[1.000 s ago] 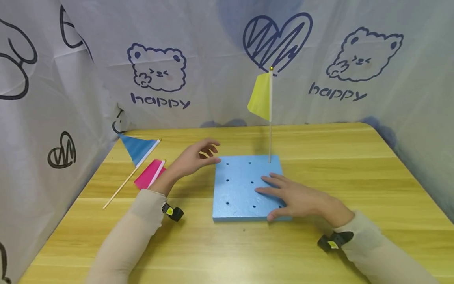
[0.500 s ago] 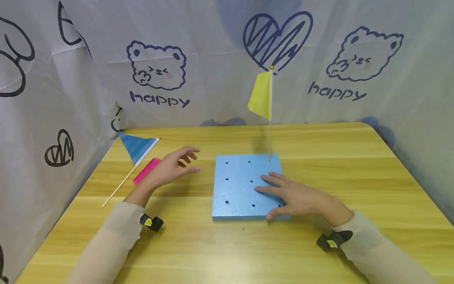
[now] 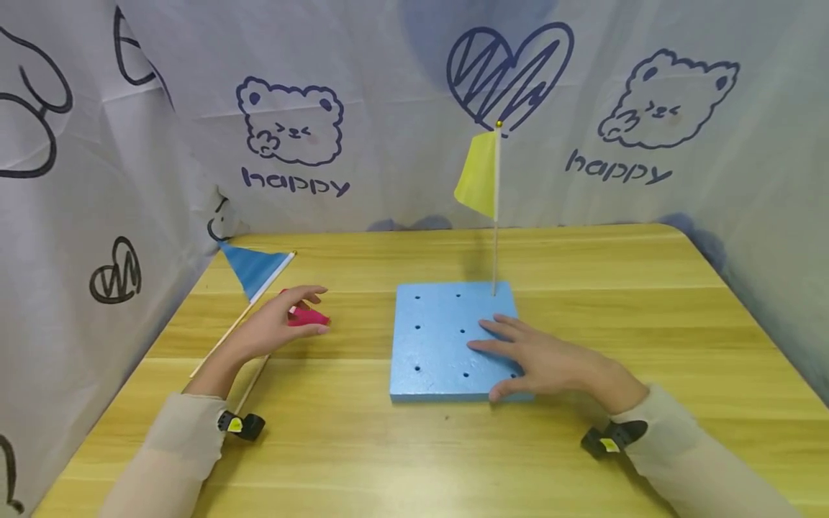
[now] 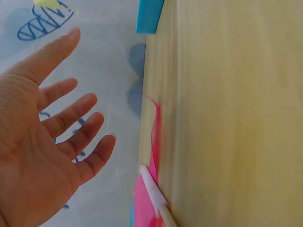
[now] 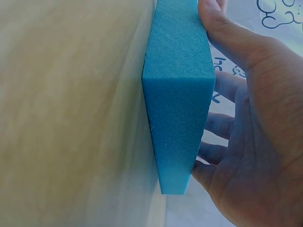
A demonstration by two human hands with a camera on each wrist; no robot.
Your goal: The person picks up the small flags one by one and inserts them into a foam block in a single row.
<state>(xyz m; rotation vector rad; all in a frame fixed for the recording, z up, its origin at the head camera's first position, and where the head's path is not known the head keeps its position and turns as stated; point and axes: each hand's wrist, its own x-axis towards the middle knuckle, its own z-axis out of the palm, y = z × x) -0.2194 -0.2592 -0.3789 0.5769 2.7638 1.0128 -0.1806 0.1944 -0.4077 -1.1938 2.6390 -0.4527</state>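
A blue foam board [image 3: 440, 338] [image 5: 177, 109] with several holes lies mid-table. A yellow flag [image 3: 481, 176] stands upright in its far right corner hole. My right hand [image 3: 544, 360] [image 5: 246, 142] lies flat on the board's near right part, fingers straight, thumb against the front edge. My left hand [image 3: 278, 327] [image 4: 42, 137] hovers open, fingers spread, just over a pink flag [image 3: 307, 316] [image 4: 147, 198] lying on the table. A blue flag [image 3: 249, 267] lies a little farther left and back.
White printed cloth [image 3: 97, 180] walls the wooden table [image 3: 615, 288] on the left, back and right. The blue flag's stick [image 3: 223, 338] runs diagonally toward the near left, beside my left wrist.
My left hand has drawn away from the board's left edge, moving left and nearer, and now hovers over the pink flag. The right hand and board have stayed put.
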